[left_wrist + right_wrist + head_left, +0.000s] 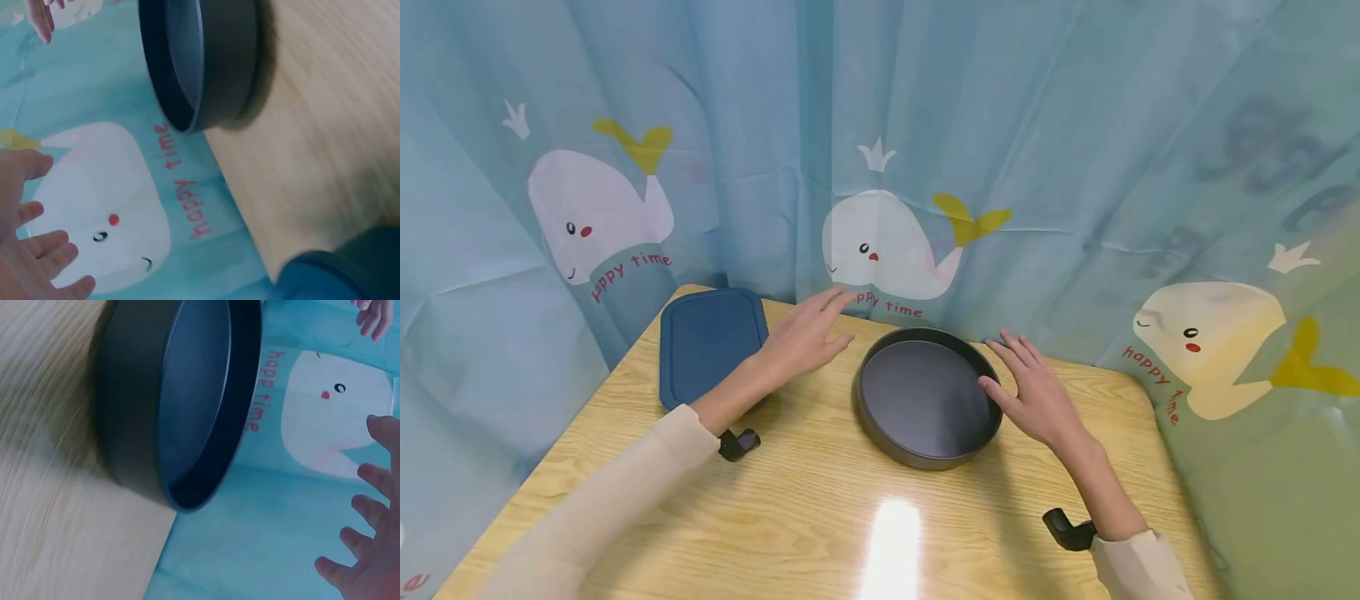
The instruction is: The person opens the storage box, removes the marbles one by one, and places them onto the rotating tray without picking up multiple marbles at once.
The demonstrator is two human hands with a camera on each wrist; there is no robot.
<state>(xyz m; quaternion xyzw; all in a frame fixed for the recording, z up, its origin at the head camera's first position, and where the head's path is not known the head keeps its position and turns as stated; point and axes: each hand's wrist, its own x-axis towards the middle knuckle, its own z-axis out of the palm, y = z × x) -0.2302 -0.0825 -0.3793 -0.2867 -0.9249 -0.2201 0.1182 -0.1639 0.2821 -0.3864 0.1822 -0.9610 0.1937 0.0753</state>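
A round dark grey cake pan point(925, 400) lies on the wooden table, its inside facing up and bare. My left hand point(808, 337) hovers to the left of the pan, fingers extended, holding nothing. Over the pan's right rim my right hand point(1030, 392) is raised with fingers spread; in the right wrist view a gap shows between that hand point(369, 531) and the pan point(194, 394). To the left, partly behind my left forearm, sits a rectangular container with a blue lid point(711, 342).
The wooden table point(790, 517) ends at a blue curtain point(760, 125) printed with whales, which hangs close behind and along both sides. A bright reflection lies on the table's near part. Dark wrist cameras point(741, 444) are strapped under both forearms.
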